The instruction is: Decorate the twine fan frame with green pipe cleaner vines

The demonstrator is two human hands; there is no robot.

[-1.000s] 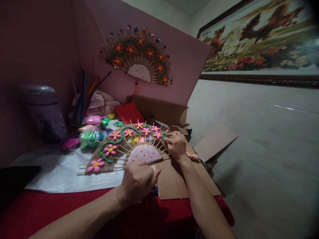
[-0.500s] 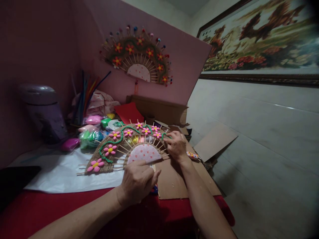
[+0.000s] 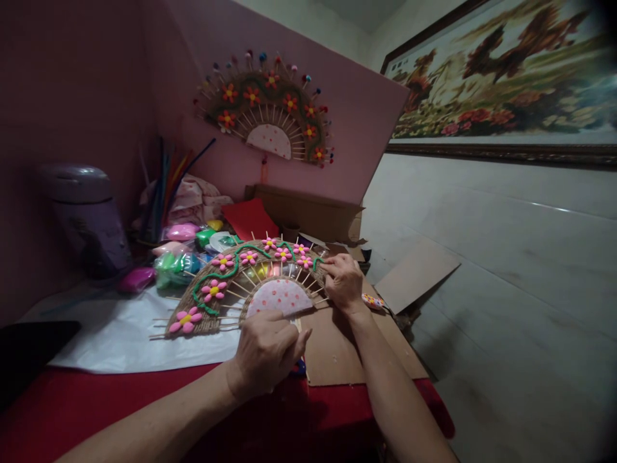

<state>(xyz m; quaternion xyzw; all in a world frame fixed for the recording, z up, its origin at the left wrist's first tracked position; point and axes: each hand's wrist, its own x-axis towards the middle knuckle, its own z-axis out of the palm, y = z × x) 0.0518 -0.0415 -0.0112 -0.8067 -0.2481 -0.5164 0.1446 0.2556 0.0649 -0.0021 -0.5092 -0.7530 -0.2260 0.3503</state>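
Note:
A half-round fan craft (image 3: 212, 265) of twine woven over thin sticks stands tilted in front of me, with pink clay flowers (image 3: 213, 290) and a wavy green strip (image 3: 196, 296) on its band. A white half-circle with red dots (image 3: 277, 298) sits at its base. My left hand (image 3: 267, 350) is closed in a fist against the fan's lower edge, thumb sticking out; its curled fingers are hidden. My right hand (image 3: 343, 283) is at the fan's right side, fingertips pinched on the end of the green strip (image 3: 317, 262) against the twine.
Bagged coloured clay (image 3: 178, 267) and a purple canister (image 3: 89, 218) stand at the left. Cardboard (image 3: 366, 354) lies under my right forearm, white sheeting (image 3: 120, 347) under the fan's left. A similar fan (image 3: 267, 116) hangs on the pink board behind. A tiled wall (image 3: 520, 257) borders the right.
My right fingers have shifted very slightly along the end of the green strip, showing a bit more of the band. My left hand and the fan hold still.

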